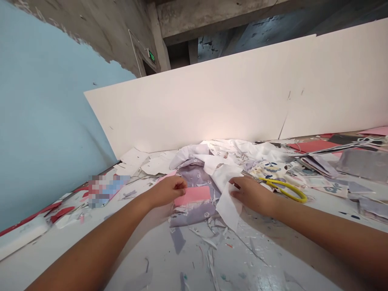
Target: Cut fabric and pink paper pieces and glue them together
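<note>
My left hand [168,190] has its thumb and fingers pinched together at the left edge of a small pink rectangular piece [197,195], perhaps paper. That piece lies on light purple flower-printed fabric [194,214]. On the other side, my right hand [249,194] pinches a white piece of cloth [228,208], which hangs down over the fabric's right edge. Scissors with yellow handles [286,189] rest just behind my right hand; their blades are partly hidden by it and by scraps.
More white cloth [239,149] is heaped against a white upright board [212,109]. Red sheets [315,146] and grey-purple pieces [363,163] lie at the right. Thin offcuts litter the white tabletop [163,258]. A blue wall [45,113] stands at the left.
</note>
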The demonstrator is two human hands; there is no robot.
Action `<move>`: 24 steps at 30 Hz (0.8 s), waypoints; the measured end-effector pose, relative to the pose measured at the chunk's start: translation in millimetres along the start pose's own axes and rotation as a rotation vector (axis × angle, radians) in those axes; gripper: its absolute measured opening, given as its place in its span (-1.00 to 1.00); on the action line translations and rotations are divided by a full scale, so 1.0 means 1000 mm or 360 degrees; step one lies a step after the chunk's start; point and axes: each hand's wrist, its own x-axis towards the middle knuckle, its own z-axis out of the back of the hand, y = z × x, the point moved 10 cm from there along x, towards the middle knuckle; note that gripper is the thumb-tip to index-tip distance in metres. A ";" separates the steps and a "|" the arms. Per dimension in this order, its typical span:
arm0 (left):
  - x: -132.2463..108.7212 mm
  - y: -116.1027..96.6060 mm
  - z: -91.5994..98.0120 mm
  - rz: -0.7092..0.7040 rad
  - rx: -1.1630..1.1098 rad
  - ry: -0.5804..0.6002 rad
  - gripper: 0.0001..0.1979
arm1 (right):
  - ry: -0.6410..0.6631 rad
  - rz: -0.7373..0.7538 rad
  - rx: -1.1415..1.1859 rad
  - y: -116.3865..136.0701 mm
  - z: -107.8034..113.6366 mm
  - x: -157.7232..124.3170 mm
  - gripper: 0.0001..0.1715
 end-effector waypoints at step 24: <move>-0.020 -0.018 -0.017 0.0033 -0.0778 -0.0081 -0.76 | 0.0632 -0.0232 0.2407 0.091 -0.012 -0.016 -0.80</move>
